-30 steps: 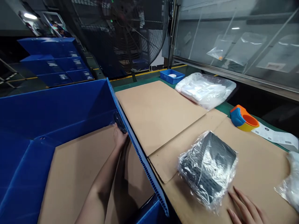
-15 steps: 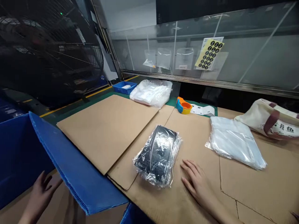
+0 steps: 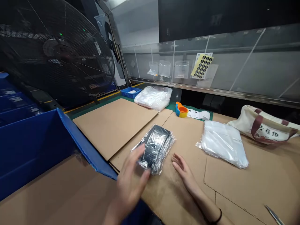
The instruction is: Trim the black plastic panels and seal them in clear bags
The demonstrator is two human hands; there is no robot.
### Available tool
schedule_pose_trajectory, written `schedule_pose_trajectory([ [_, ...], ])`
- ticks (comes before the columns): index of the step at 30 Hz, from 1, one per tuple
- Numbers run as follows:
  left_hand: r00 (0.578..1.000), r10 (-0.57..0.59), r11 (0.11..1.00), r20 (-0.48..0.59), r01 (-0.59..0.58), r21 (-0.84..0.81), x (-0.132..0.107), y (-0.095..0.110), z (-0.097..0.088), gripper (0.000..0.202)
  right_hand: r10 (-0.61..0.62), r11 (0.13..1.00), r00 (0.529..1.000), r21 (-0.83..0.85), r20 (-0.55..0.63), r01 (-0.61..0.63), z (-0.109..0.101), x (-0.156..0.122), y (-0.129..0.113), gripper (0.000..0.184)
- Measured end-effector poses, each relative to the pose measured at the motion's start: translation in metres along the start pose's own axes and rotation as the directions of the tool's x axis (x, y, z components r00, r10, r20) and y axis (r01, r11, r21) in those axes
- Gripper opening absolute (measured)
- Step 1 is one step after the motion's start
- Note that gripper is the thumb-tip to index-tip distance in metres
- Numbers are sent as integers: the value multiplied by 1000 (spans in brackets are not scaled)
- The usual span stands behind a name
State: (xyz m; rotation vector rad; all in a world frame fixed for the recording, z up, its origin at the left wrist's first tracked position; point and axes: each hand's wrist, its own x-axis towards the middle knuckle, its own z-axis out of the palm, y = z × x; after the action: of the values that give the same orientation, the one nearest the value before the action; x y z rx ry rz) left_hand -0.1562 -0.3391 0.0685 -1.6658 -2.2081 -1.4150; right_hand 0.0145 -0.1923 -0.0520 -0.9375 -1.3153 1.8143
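Black flat pieces in clear plastic bags [image 3: 156,147] lie stacked on the cardboard-covered table, in the middle of the head view. My left hand [image 3: 130,176], a little blurred, is at the near left of the stack with thumb and fingers spread. Its fingertips overlap the edge of the plastic; whether they touch it I cannot tell. To the right of the stack, my right hand [image 3: 182,170] hovers or rests just above the cardboard, fingers extended, thumb apart, nothing in it.
A blue bin [image 3: 77,140] with a raised flap stands at the left. Clear bags [image 3: 222,143] lie at the right beside a cloth bag [image 3: 264,126]. Behind are a tape dispenser [image 3: 181,111] and a white plastic bundle [image 3: 154,97]. A pen-like tool [image 3: 273,215] lies near right.
My left hand has come out of the blue bin and across to the bagged black pieces. My right hand has turned more on its side, and the view has shifted.
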Motion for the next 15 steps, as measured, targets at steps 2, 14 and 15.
schedule_pose_trajectory([
  [2, 962, -217, 975, 163, 223, -19, 47, -10, 35, 57, 116, 978, 993, 176, 3, -115, 9, 2, -6, 64],
  [14, 590, -406, 671, 698, 711, -211, 98, -70, 80, 74, 180, 938, 979, 282, 93, -199, 48, 41, -47, 47],
  [15, 606, -390, 651, 693, 714, -258, 88, -66, 83, 77, 173, 944, 979, 266, 109, -196, 44, 39, -52, 46],
])
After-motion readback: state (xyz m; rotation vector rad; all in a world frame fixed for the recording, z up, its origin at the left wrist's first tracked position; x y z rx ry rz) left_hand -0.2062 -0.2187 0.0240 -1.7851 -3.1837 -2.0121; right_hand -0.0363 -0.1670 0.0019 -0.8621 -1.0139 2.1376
